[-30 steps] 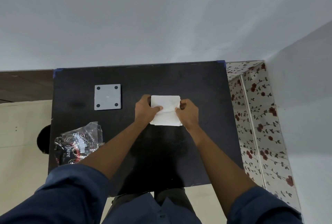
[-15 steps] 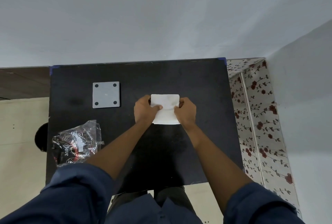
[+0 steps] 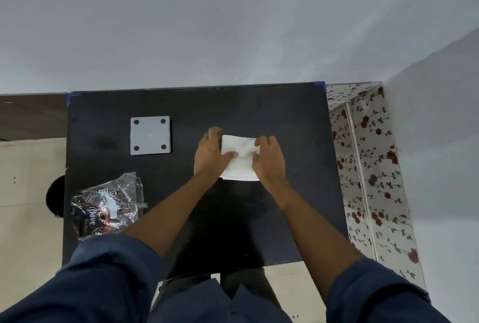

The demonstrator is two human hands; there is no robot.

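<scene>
A folded white napkin lies on the black table, right of centre. My left hand is at the napkin's left edge, its thumb lying across the top and its fingers along the edge. My right hand holds the right edge, fingers curled over the far right corner. The napkin's near edge shows several stacked layers. Both hands cover the side edges.
A grey square plate with a dark hole in each corner lies at the table's far left. A crumpled clear plastic wrapper with print sits at the near left. A floral-patterned panel borders the table's right edge.
Both hands stay on the napkin. The left fingers have stretched further along its left edge and the right fingers have moved up over the far right corner.
</scene>
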